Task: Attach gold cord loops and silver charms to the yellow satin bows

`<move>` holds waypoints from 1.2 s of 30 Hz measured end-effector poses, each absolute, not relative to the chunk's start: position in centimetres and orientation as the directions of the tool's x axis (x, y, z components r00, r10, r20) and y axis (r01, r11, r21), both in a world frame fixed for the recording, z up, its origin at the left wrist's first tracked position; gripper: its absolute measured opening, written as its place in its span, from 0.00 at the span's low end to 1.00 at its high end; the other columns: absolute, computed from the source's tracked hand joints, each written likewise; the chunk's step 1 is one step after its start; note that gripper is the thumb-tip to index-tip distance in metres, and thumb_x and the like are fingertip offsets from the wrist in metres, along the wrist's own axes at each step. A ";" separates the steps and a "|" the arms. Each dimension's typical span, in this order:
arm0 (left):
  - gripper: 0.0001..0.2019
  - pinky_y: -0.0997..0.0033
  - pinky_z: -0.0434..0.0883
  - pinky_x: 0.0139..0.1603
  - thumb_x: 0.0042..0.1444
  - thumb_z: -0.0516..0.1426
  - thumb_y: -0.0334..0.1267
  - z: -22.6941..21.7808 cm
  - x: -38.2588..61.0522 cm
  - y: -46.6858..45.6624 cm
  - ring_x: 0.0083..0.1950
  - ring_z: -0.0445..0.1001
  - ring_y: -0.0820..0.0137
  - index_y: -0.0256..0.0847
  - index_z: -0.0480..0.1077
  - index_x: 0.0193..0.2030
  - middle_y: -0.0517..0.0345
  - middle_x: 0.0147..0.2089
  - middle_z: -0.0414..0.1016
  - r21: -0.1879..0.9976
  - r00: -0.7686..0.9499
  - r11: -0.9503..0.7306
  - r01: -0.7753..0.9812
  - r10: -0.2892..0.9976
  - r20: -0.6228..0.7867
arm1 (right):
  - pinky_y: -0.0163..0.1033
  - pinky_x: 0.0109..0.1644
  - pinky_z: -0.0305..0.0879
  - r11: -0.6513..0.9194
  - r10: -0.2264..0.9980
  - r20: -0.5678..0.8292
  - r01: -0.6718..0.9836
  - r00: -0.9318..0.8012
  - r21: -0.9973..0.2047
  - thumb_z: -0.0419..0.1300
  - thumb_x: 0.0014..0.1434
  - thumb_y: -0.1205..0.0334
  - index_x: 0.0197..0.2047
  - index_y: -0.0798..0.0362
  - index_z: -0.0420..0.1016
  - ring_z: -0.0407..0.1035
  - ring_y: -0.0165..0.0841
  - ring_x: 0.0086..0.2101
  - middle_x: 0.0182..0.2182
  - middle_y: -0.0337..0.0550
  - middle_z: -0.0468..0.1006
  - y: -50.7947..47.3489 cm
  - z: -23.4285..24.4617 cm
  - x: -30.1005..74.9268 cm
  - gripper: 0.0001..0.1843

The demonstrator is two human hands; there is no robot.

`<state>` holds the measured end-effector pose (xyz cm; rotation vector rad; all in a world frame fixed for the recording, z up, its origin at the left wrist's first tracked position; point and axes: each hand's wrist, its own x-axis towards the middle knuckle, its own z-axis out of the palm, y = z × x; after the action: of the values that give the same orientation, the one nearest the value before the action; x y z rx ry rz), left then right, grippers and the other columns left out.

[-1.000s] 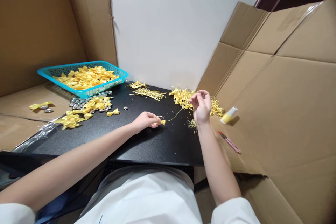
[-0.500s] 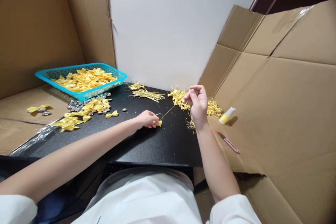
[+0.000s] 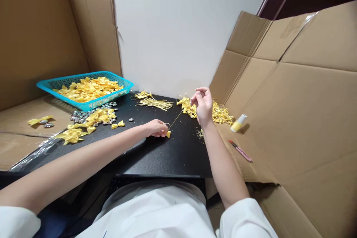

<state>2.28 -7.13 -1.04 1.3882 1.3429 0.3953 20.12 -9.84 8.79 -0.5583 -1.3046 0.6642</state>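
My left hand (image 3: 156, 128) is closed low over the black table, pinching a small yellow ribbon bow (image 3: 168, 134) that pokes out past the fingertips. From there a thin gold cord (image 3: 176, 118) runs taut up and right, with a small loop standing beside the left fingers. My right hand (image 3: 204, 107) is raised, thumb and fingers pinched together in line with the cord; the cord's far end is too fine to make out. Behind the right hand lies a pile of finished-looking yellow bows with gold cords (image 3: 223, 113). A bundle of loose gold cords (image 3: 156, 103) lies beyond the left hand.
A blue basket (image 3: 83, 106) of yellow bows stands back left. Silver round beads (image 3: 78, 117) and loose bows (image 3: 71, 134) lie before it. On the right are a yellow-and-white spool (image 3: 238, 123), a pink cutter (image 3: 242, 152) and gold clippings (image 3: 200, 134). Cardboard walls (image 3: 292, 111) flank the table.
The whole view has shifted slightly. Both hands keep nearly the same pose, with the cord still stretched between them; the bow at my left fingertips has turned a little.
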 end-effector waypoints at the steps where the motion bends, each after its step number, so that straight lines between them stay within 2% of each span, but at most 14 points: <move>1: 0.12 0.67 0.75 0.36 0.61 0.59 0.42 -1.0 2.2 -7.1 0.36 0.76 0.69 0.35 0.72 0.45 0.53 0.41 0.76 0.841 0.302 0.244 0.482 0.855 -0.421 | 0.33 0.26 0.63 0.674 0.739 0.664 -0.126 0.114 -0.728 0.57 0.59 0.56 0.36 0.48 0.62 0.64 0.24 0.21 0.21 0.29 0.68 -9.6 8.8 20.1 0.07; 3: 0.12 0.73 0.69 0.26 0.53 0.64 0.44 -0.8 1.7 -6.8 0.26 0.74 0.71 0.35 0.73 0.35 0.56 0.30 0.77 0.850 0.310 0.214 0.481 0.866 -0.393 | 0.32 0.25 0.63 0.632 0.775 0.627 -0.131 0.080 -0.764 0.58 0.58 0.54 0.36 0.48 0.62 0.64 0.24 0.20 0.20 0.29 0.68 -9.3 8.5 20.1 0.09; 5: 0.15 0.74 0.63 0.20 0.43 0.68 0.45 -0.4 0.9 -6.5 0.18 0.70 0.71 0.37 0.72 0.29 0.58 0.21 0.75 0.863 0.311 0.171 0.475 0.885 -0.347 | 0.32 0.24 0.62 0.602 0.797 0.601 -0.151 0.059 -0.784 0.60 0.56 0.53 0.35 0.49 0.62 0.63 0.24 0.20 0.20 0.28 0.69 -9.1 8.1 20.2 0.11; 8: 0.18 0.73 0.61 0.21 0.35 0.70 0.46 0.9 -0.6 -6.1 0.18 0.68 0.70 0.38 0.72 0.29 0.61 0.17 0.71 0.900 0.296 0.055 0.432 0.934 -0.199 | 0.31 0.23 0.61 0.577 0.814 0.578 -0.180 0.054 -0.797 0.62 0.54 0.53 0.34 0.49 0.63 0.63 0.24 0.19 0.19 0.28 0.69 -9.0 7.5 20.1 0.12; 11: 0.22 0.73 0.68 0.32 0.35 0.70 0.45 2.5 -0.9 -6.5 0.34 0.76 0.65 0.39 0.74 0.38 0.57 0.32 0.79 0.946 0.341 -0.118 0.302 0.940 0.009 | 0.31 0.24 0.62 0.547 0.831 0.556 -0.216 0.021 -0.809 0.62 0.55 0.53 0.34 0.49 0.63 0.63 0.24 0.20 0.20 0.29 0.69 -8.9 7.4 19.6 0.12; 13: 0.24 0.73 0.69 0.44 0.36 0.70 0.45 3.3 -0.1 -7.1 0.49 0.74 0.62 0.42 0.75 0.42 0.54 0.45 0.79 0.961 0.417 -0.198 0.191 0.903 0.103 | 0.32 0.25 0.64 0.528 0.837 0.548 -0.263 -0.001 -0.807 0.61 0.56 0.54 0.34 0.49 0.62 0.63 0.25 0.21 0.21 0.29 0.68 -8.7 7.4 19.0 0.11; 15: 0.21 0.71 0.68 0.50 0.38 0.69 0.46 3.5 1.3 -7.7 0.53 0.72 0.61 0.42 0.76 0.40 0.53 0.47 0.79 0.974 0.497 -0.209 0.089 0.857 0.139 | 0.32 0.27 0.65 0.512 0.844 0.536 -0.320 0.015 -0.797 0.59 0.57 0.55 0.35 0.48 0.62 0.64 0.25 0.22 0.22 0.30 0.68 -8.4 7.5 18.4 0.10; 18: 0.17 0.67 0.70 0.46 0.46 0.64 0.53 3.0 3.0 -7.9 0.39 0.75 0.64 0.39 0.73 0.28 0.55 0.30 0.76 0.988 0.540 -0.147 -0.050 0.828 0.150 | 0.32 0.30 0.67 0.495 0.861 0.502 -0.360 0.081 -0.791 0.57 0.59 0.57 0.36 0.48 0.60 0.65 0.25 0.24 0.24 0.31 0.67 -7.6 6.9 18.0 0.08; 20: 0.22 0.68 0.71 0.37 0.51 0.58 0.57 2.5 3.2 -7.4 0.27 0.69 0.70 0.41 0.64 0.20 0.61 0.20 0.65 0.983 0.505 -0.104 -0.148 0.847 0.166 | 0.32 0.31 0.67 0.487 0.869 0.484 -0.346 0.101 -0.802 0.57 0.59 0.56 0.36 0.48 0.59 0.65 0.25 0.25 0.24 0.31 0.67 -7.0 6.0 18.1 0.09; 23: 0.24 0.71 0.69 0.30 0.57 0.53 0.56 2.2 2.4 -6.4 0.21 0.61 0.73 0.42 0.56 0.19 0.66 0.17 0.53 0.958 0.407 -0.082 -0.275 0.893 0.193 | 0.31 0.28 0.65 0.463 0.884 0.462 -0.294 0.079 -0.836 0.57 0.58 0.54 0.35 0.48 0.58 0.64 0.24 0.22 0.23 0.29 0.66 -6.2 3.7 18.1 0.10; 26: 0.20 0.73 0.70 0.34 0.60 0.52 0.52 1.9 1.7 -5.6 0.25 0.66 0.74 0.42 0.61 0.23 0.63 0.20 0.62 0.931 0.297 -0.095 -0.351 0.932 0.207 | 0.31 0.24 0.61 0.426 0.901 0.435 -0.209 0.002 -0.881 0.59 0.55 0.53 0.33 0.49 0.61 0.61 0.24 0.19 0.19 0.28 0.66 -5.9 1.3 17.5 0.12; 30: 0.14 0.71 0.72 0.46 0.59 0.55 0.47 1.1 1.7 -5.1 0.40 0.75 0.71 0.39 0.71 0.33 0.54 0.34 0.77 0.931 0.232 -0.113 -0.348 0.951 0.203 | 0.32 0.23 0.60 0.412 0.898 0.419 -0.074 -0.136 -0.908 0.62 0.51 0.52 0.30 0.51 0.66 0.61 0.25 0.18 0.17 0.30 0.69 -6.6 -0.6 16.2 0.12; 32: 0.13 0.69 0.71 0.49 0.55 0.58 0.47 0.6 1.8 -5.2 0.44 0.76 0.68 0.37 0.74 0.35 0.52 0.36 0.79 0.946 0.255 -0.119 -0.303 0.946 0.200 | 0.33 0.25 0.62 0.436 0.888 0.434 -0.025 -0.150 -0.900 0.61 0.52 0.52 0.30 0.50 0.68 0.63 0.27 0.20 0.19 0.31 0.70 -7.0 -1.0 15.9 0.11; 36: 0.15 0.66 0.71 0.50 0.45 0.65 0.47 0.1 2.0 -5.9 0.41 0.77 0.65 0.35 0.76 0.30 0.53 0.32 0.80 0.977 0.335 -0.139 -0.163 0.923 0.187 | 0.37 0.37 0.66 0.503 0.864 0.501 0.059 -0.054 -0.862 0.58 0.56 0.54 0.34 0.49 0.70 0.68 0.32 0.31 0.27 0.36 0.74 -7.1 -1.1 16.4 0.08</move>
<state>2.01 -5.95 0.06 1.3738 0.7625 1.1177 16.41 -7.08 -1.07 -0.8419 -1.4910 0.8012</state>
